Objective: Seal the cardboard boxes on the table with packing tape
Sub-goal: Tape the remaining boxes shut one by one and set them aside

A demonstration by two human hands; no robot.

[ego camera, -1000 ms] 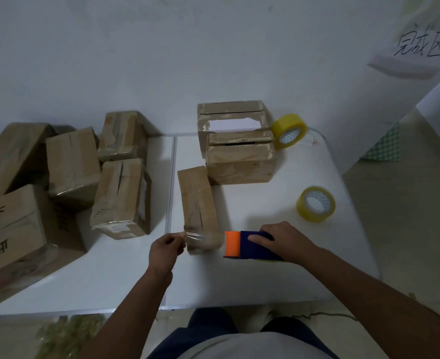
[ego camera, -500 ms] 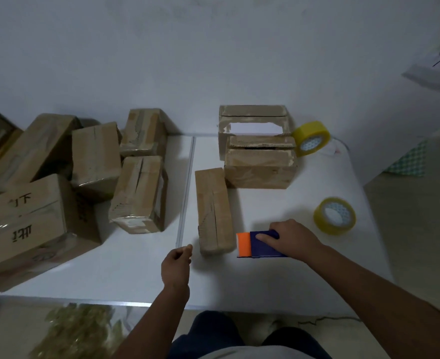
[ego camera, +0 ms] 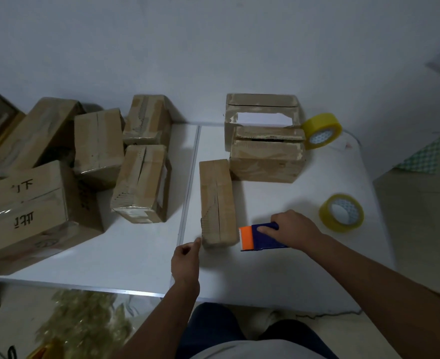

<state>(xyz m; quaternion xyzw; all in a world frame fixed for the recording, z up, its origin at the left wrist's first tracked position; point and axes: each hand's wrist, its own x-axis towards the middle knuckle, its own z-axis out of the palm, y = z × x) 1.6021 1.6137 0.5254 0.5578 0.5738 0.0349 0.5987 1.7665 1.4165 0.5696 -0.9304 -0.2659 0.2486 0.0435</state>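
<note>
A narrow cardboard box [ego camera: 217, 200] lies lengthwise on the white table [ego camera: 265, 278], its top seam facing up. My right hand [ego camera: 292, 229] grips a blue tape dispenser with an orange front [ego camera: 261, 237], held against the box's near right corner. My left hand [ego camera: 185, 259] is at the box's near left corner, fingers curled, thumb and forefinger pinched together as on the end of clear tape. The tape itself hardly shows.
Two torn open boxes [ego camera: 266, 158] stand behind the narrow box. One yellow tape roll [ego camera: 321, 130] leans beside them and another [ego camera: 342, 212] lies flat to the right. Several taped boxes [ego camera: 142, 182] and a large printed box [ego camera: 27, 203] crowd the left side.
The stretch of clear tape seen across the box's near end no longer shows. My left hand has dropped slightly toward me. The dispenser stays by the box's right corner.
</note>
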